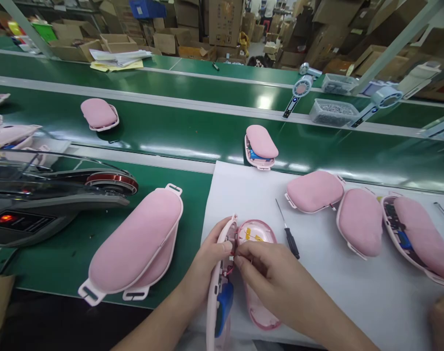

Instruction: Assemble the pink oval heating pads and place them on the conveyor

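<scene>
On white mat, both hands (240,258) hold unlabelled pink casing (222,273).

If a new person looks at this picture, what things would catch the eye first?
First, the two hands at the bottom centre: the left hand grips an opened pink shell on its edge, while the right hand picks at wires inside it, beside the other shell half. Next, the pink padded cases: a stacked pair on the green bench at left, and three more on the white mat at right. A small screwdriver lies just beyond the hands.
</scene>
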A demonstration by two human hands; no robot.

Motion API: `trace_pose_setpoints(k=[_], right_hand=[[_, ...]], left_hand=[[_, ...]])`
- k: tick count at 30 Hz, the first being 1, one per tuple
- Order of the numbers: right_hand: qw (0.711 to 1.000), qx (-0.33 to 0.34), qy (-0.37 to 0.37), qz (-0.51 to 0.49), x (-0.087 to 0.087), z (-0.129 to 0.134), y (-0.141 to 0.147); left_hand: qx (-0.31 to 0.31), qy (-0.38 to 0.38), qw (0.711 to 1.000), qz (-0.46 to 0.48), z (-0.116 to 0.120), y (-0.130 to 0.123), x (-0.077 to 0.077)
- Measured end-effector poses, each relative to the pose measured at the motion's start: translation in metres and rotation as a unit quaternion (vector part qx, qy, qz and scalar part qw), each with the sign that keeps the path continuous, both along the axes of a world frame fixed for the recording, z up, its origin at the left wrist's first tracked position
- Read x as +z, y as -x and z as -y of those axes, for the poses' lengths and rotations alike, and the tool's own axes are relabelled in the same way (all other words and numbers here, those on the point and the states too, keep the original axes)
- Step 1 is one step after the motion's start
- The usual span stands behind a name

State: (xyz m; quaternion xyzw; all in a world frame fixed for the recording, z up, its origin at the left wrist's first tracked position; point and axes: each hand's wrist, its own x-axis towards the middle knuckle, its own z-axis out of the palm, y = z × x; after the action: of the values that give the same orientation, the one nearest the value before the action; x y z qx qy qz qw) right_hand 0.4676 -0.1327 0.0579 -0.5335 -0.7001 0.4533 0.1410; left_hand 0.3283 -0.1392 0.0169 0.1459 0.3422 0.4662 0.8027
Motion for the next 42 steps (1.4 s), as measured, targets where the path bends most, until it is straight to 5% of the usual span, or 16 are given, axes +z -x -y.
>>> trace_pose_setpoints(k=[8, 20, 31, 42], right_hand=[[0.997, -0.051, 0.045, -0.046, -0.001, -0.001, 0.003], [0.994, -0.063, -0.069, -0.055, -0.013, 0.010, 0.011], [0.996, -0.043, -0.043, -0.069, -0.012, 0.009, 0.005], [0.997, -0.007, -0.063, 0.040, -0.007, 0.009, 0.013]], left_hand=[[-0.027, 0.007, 1.000, -0.011, 0.000, 0.002, -0.002], [-0.007, -0.009, 1.000, -0.002, 0.008, 0.000, 0.004], [-0.009, -0.006, 1.000, 0.008, 0.008, -0.001, 0.004], [-0.015, 0.010, 1.000, -0.020, 0.009, 0.000, 0.005]])
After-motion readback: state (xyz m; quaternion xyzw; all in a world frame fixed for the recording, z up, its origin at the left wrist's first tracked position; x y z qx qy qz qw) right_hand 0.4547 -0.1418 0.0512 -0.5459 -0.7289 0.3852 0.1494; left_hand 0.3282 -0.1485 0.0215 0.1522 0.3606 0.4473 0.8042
